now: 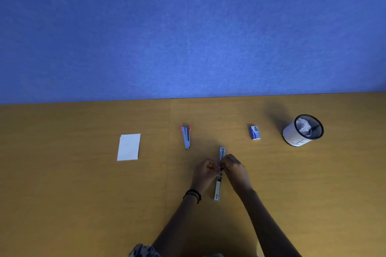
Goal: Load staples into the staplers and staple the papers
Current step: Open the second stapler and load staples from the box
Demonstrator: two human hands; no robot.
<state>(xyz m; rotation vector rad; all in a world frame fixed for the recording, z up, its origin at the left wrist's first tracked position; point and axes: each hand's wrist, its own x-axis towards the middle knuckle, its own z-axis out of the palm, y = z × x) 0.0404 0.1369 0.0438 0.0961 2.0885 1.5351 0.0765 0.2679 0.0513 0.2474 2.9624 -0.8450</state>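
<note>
A metal stapler (218, 188) lies swung fully open on the wooden table, one half pointing away from me and the other toward me. My left hand (205, 172) and my right hand (236, 170) both pinch it at the hinge in the middle. What my fingertips hold there is too small to tell. A second stapler (186, 135) with pink sides rests shut farther back on the left. The blue staple box (255, 132) lies back right. A small stack of white papers (129, 147) sits at the left.
A black mesh cup (302, 130) with a white wrap and crumpled paper inside stands at the far right. A blue wall panel (188, 27) rises right behind the table's (83, 194) back edge.
</note>
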